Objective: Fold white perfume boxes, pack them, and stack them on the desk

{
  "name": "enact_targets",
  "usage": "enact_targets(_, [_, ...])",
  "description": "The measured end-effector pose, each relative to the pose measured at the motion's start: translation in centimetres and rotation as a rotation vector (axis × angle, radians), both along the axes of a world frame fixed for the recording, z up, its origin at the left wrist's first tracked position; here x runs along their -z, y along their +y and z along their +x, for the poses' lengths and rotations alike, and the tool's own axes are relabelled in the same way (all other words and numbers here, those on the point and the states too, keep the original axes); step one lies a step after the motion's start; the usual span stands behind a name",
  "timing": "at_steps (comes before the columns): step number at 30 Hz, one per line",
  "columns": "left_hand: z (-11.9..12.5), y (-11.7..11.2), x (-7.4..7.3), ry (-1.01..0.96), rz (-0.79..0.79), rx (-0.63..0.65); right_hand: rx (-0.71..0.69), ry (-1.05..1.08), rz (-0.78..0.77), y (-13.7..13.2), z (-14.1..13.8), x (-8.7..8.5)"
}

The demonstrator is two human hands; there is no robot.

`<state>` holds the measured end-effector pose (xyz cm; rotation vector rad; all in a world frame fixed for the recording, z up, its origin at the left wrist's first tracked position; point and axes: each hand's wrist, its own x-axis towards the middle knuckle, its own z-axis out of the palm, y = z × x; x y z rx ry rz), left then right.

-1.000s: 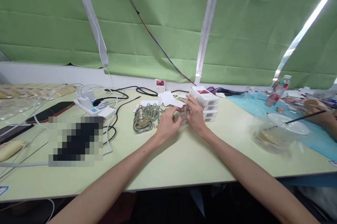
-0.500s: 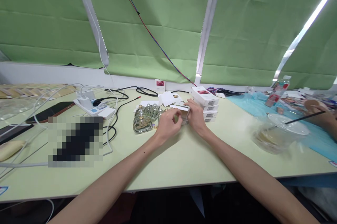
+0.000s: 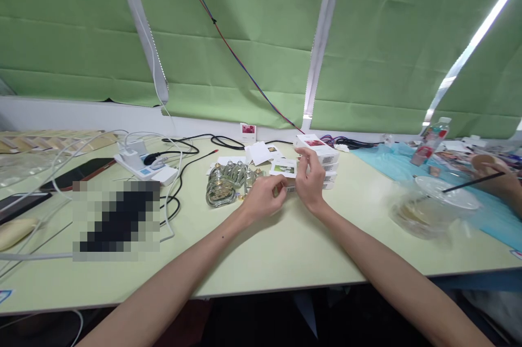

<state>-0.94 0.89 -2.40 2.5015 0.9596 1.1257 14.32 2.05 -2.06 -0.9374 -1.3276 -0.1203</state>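
A small white box (image 3: pixel 290 190) with a green-and-white picture (image 3: pixel 284 168) on top sits between my hands. My left hand (image 3: pixel 263 197) is curled at its near left corner, thumb and fingers closed against the edge; the fingertips are partly hidden. At the box's right side, my right hand (image 3: pixel 310 179) is raised a little, fingers loosely bent and apart, with nothing visible in it. Just behind that hand stands a stack of similar white boxes (image 3: pixel 331 159), the top one bearing a red picture. Several clear glass bottles (image 3: pixel 221 190) with gold-toned tops cluster left of my left hand.
Loose white cards (image 3: pixel 258 153) lie behind the bottles. Cables and a power strip (image 3: pixel 141 166) spread over the left side. At right, a lidded plastic cup (image 3: pixel 446 193) with a black straw stands by a blue sheet (image 3: pixel 375 157); another person's hand (image 3: pixel 495 173) is there.
The box's upright flap has come down, so its green picture now faces up. My right hand has lifted off the lid and its fingers have loosened. The left hand has barely shifted.
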Motion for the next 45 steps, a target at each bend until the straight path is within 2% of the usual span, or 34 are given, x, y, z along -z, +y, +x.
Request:
enact_targets(4, [-0.1,0.0,0.1,0.074,-0.022,0.034,0.001,-0.005,0.023,-0.1,-0.1,-0.1])
enact_targets(12, [0.0,-0.2,-0.2,0.07,-0.152,0.103,-0.015,-0.064,0.015,-0.6,-0.4,-0.4])
enact_targets(16, [0.0,-0.4,-0.2,0.104,-0.145,0.117,-0.067,-0.113,-0.066,-0.8,-0.8,-1.2])
enact_targets(21, [0.1,-1.1,0.2,0.145,-0.061,0.09,-0.19,-0.241,-0.253,0.1,-1.7,-2.7])
enact_targets(24, [0.2,-1.7,0.2,0.17,-0.019,0.15,-0.208,-0.373,-0.436,2.1,-2.4,-3.8])
enact_targets(27, [0.2,-2.1,0.1,0.207,0.002,0.171,-0.12,-0.588,-0.65,5.3,-3.1,-5.0])
enact_targets(33, [0.3,-2.4,0.0,0.245,-0.014,0.148,-0.027,-0.634,-0.872,12.1,-4.7,-6.3])
enact_targets(39, [0.3,-2.2,0.4,0.224,-0.016,0.168,0.015,-0.618,-1.086,16.4,-5.7,-5.2])
enact_targets(45, [0.3,-2.2,0.7,0.177,0.001,0.196,0.007,-0.617,-1.177,18.5,-5.7,-3.6])
